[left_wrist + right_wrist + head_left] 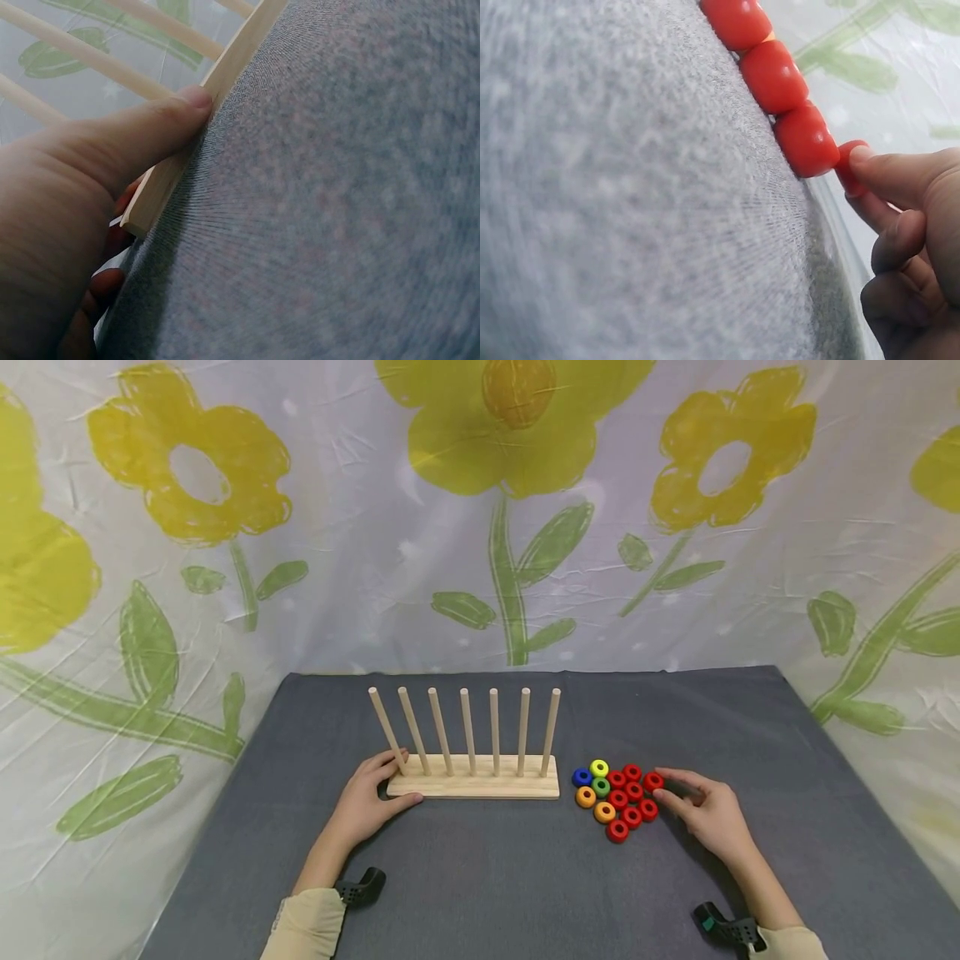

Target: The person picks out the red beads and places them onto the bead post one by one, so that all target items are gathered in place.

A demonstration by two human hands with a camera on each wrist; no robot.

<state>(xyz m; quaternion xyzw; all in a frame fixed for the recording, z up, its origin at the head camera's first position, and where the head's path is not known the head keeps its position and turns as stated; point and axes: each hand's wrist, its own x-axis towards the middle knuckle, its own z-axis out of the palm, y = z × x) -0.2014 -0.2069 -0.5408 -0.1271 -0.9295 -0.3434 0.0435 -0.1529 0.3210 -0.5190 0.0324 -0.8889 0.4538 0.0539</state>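
Note:
A wooden peg rack (472, 787) with a row of upright pegs stands on the dark cloth. My left hand (365, 802) grips its left end, thumb along the front edge and fingers behind; the left wrist view shows the thumb on the base (169, 176). To the rack's right lies a cluster of rings, mostly red, with a blue ring (582, 777), a green ring (601, 787), a yellow ring (599, 768) and two orange ones. At the cluster's right edge my right hand (708, 814) pinches a red ring (847, 166) between thumb and finger. No ring is on the pegs.
The dark grey cloth (480, 885) covers the table. A white curtain (360, 568) with yellow flowers rises behind it and along both sides. A black wrist camera (362, 887) is strapped on the left wrist, another (723, 927) on the right.

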